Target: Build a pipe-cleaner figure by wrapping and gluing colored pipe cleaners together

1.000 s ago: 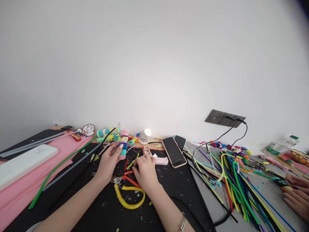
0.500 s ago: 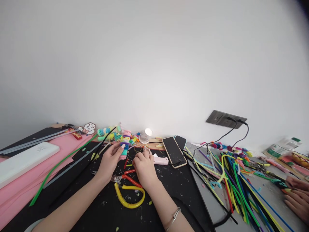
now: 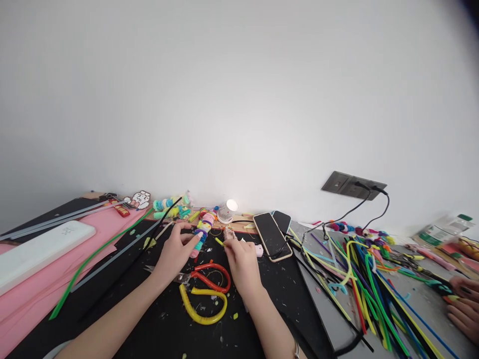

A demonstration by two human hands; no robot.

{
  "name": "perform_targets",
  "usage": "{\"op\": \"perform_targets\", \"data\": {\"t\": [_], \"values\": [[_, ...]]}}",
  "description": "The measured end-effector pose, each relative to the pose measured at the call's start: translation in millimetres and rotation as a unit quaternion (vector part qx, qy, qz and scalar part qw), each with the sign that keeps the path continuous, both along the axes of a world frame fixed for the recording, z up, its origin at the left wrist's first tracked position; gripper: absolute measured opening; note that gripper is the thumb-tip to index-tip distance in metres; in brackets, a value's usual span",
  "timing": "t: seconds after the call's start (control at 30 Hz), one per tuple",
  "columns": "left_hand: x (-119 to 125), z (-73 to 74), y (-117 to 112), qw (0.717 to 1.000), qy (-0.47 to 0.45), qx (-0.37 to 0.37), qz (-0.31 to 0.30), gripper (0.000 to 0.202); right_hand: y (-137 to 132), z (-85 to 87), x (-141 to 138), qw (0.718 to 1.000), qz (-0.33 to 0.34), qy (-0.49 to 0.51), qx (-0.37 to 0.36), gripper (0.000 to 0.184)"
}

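Pipe-cleaner stack in left hand.

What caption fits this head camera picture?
Left hand holds a colourful coil stack; right hand pinches a yellow bit.

The two phones lie side by side at the back of my black mat, and I place everything else from them. Just left of the phones sits a pink glue gun, and beyond it, by the wall, a small white cup. Nearer me and left of the phones lie scissors with red and yellow handles. Far left of the phones are pink sheets, a white case and a long green stem. Right of the phones, a heap of coloured pipe cleaners covers the grey board. Above them on the wall is a socket with black cables. At the far right edge is another person's hand.
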State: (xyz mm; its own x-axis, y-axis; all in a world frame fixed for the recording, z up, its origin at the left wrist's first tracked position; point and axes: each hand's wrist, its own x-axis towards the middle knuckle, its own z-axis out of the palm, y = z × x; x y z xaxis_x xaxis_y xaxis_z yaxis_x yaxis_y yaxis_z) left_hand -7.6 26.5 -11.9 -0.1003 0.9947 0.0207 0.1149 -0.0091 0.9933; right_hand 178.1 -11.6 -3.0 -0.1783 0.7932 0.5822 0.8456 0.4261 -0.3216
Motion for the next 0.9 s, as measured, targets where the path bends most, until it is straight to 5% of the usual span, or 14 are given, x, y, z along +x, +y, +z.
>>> {"op": "perform_targets", "data": {"t": [0.33,0.63,0.77,0.9], "values": [[-0.2,0.4,-4.8,0.990,0.123,0.062,-0.033,0.024,0.8,-3.1,11.5,0.991,-0.065,0.095,-0.073,0.015],[-3.5,3.7,-5.7,0.909,0.389,0.152,-0.015,0.022,1.8,-2.5,7.3,0.977,-0.012,0.186,-0.102,0.015],[-2.5,9.8,-7.3,0.898,0.388,0.208,-0.011,0.017,1.9,-1.0,6.1,0.972,0.018,0.212,-0.097,0.019],[1.2,14.7,-11.4,0.919,0.302,0.250,-0.026,0.012,2.0,-2.8,5.0,0.956,0.043,0.270,-0.110,0.018]]}}
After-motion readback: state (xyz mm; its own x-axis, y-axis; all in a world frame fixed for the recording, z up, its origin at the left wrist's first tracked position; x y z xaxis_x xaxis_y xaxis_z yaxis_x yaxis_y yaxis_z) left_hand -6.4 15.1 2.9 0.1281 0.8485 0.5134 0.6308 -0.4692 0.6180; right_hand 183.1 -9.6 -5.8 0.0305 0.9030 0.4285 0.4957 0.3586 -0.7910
